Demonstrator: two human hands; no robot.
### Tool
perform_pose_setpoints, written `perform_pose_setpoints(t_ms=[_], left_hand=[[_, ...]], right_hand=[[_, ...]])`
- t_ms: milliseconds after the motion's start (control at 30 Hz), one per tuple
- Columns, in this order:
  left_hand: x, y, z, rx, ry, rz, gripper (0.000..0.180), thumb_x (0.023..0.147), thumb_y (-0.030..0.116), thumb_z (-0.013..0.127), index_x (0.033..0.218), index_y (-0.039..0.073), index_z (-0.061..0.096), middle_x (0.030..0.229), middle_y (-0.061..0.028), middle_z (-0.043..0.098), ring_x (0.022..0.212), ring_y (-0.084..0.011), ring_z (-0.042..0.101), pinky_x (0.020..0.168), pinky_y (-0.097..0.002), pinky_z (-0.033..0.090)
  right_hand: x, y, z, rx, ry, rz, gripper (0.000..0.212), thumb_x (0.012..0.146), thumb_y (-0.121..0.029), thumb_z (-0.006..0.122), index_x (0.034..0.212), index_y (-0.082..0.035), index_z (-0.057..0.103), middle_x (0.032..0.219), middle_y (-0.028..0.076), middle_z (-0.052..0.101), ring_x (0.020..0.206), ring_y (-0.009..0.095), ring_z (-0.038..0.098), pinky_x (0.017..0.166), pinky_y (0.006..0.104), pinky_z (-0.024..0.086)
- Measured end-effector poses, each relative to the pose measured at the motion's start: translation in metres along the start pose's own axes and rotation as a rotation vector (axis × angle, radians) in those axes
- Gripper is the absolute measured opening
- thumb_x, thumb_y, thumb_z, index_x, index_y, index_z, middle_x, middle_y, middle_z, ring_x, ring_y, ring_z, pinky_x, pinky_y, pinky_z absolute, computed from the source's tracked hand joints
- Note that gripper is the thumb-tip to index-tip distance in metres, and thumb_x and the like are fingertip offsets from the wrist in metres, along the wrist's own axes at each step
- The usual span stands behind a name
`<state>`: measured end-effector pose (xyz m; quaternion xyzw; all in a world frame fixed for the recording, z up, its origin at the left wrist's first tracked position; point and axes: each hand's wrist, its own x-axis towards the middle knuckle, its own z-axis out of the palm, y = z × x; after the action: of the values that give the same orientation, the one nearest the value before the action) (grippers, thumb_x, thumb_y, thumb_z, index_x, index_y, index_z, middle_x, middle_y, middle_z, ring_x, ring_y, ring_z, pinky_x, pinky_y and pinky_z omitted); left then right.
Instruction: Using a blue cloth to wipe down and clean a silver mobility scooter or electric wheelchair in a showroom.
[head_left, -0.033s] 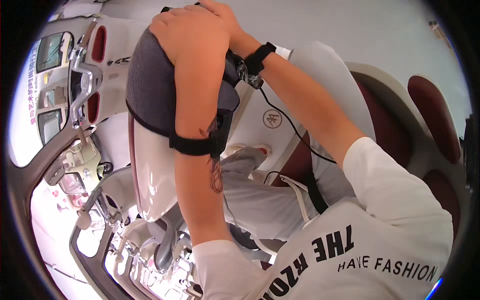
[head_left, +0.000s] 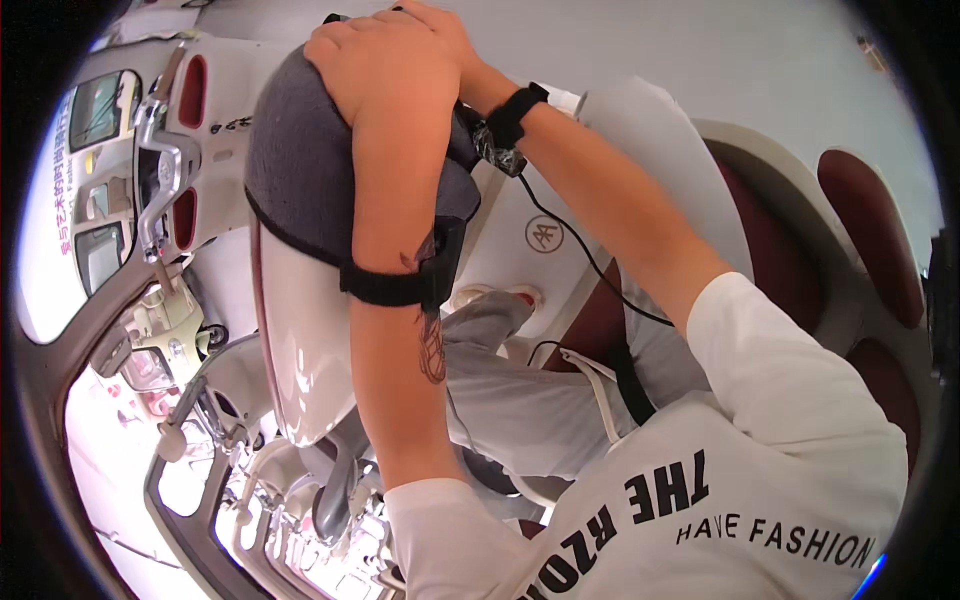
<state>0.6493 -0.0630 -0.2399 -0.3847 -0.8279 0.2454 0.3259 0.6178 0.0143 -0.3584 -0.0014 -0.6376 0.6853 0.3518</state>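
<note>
A dark grey cloth (head_left: 300,150) with a darker hem lies over the rounded top of a glossy cream vehicle panel (head_left: 300,350). My left hand (head_left: 385,60) presses on the cloth's upper end, its fingers bent over the far edge and their tips hidden. Behind it is my right hand (head_left: 440,28), close against the left one and mostly covered by it. What the right fingers touch cannot be seen. A small black thing (head_left: 335,17) shows beyond the left knuckles.
Black straps with devices sit on both forearms (head_left: 395,285); a black cable (head_left: 570,240) trails from the right one. Cream scooters with handlebars (head_left: 170,170) stand to the left. On the right are dark red seats (head_left: 870,230). My grey trousers (head_left: 530,410) show below.
The cloth and the cream panel sit very slightly farther left in the picture. Both hands keep the same hold and place.
</note>
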Motion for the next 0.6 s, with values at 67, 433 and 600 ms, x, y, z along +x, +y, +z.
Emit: perform_pose_setpoints(t_ms=[67, 433, 600], left_hand=[[-0.01, 0.018, 0.023, -0.016, -0.086, 0.111, 0.036, 0.088, 0.03, 0.055, 0.104, 0.0, 0.065, 0.095, -0.0169, 0.07, 0.093, -0.0399, 0.066, 0.078, -0.0507, 0.048], [-0.119, 0.126, 0.057, -1.461, -0.066, -0.436, 0.034, 0.095, 0.003, 0.04, 0.123, -0.001, 0.059, 0.15, -0.0169, 0.048, 0.143, -0.0337, 0.037, 0.115, -0.0413, 0.031], [-0.181, 0.152, 0.057, -1.694, -0.245, -1.071, 0.04, 0.101, 0.014, 0.041, 0.137, 0.0, 0.049, 0.16, -0.0151, 0.033, 0.145, -0.0301, 0.034, 0.117, -0.0405, 0.027]], right_hand=[[-0.011, 0.023, 0.006, -0.011, 0.009, 0.059, 0.026, 0.099, -0.027, 0.054, 0.088, -0.003, 0.056, 0.074, 0.016, 0.058, 0.061, 0.026, 0.052, 0.059, 0.0376, 0.043], [-0.09, 0.113, -0.008, -0.157, -0.014, 0.279, 0.024, 0.098, -0.025, 0.051, 0.082, -0.009, 0.058, 0.07, 0.01, 0.056, 0.06, 0.024, 0.053, 0.058, 0.0366, 0.042], [-0.126, 0.14, 0.004, -0.293, -0.086, 0.34, 0.024, 0.098, -0.024, 0.05, 0.078, -0.012, 0.059, 0.068, 0.008, 0.055, 0.059, 0.023, 0.053, 0.057, 0.0361, 0.042]])
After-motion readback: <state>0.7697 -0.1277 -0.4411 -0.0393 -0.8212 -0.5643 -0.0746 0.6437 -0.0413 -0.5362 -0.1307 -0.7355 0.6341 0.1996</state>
